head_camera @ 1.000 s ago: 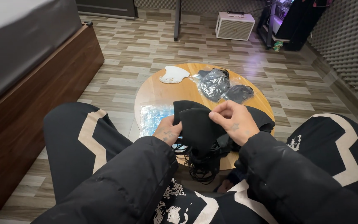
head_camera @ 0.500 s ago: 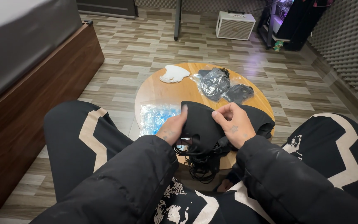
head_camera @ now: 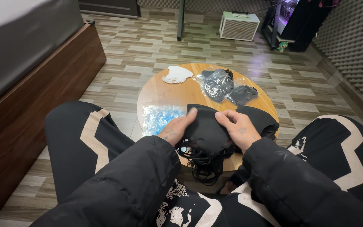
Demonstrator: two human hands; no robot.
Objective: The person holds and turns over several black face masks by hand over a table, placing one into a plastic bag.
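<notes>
A stack of black face masks (head_camera: 206, 128) rests at the near edge of a small round wooden table (head_camera: 190, 92), its black ear loops (head_camera: 204, 162) dangling over the edge. My left hand (head_camera: 177, 128) grips the stack's left side with fingers on top. On the right side, my right hand (head_camera: 238, 128) pinches the top mask. More black masks (head_camera: 259, 120) lie just right of the stack.
Clear bags of blue masks (head_camera: 160, 117), a white mask (head_camera: 177, 75) and two clear bags of black masks (head_camera: 227, 86) lie on the table. A bed with a wooden frame (head_camera: 30, 96) is at left. A small white box-shaped speaker (head_camera: 239, 26) stands on the floor beyond.
My left hand has slid from under the stack's left edge up onto its top, fingers now stretched forward. My right hand shifted slightly lower and right on the masks.
</notes>
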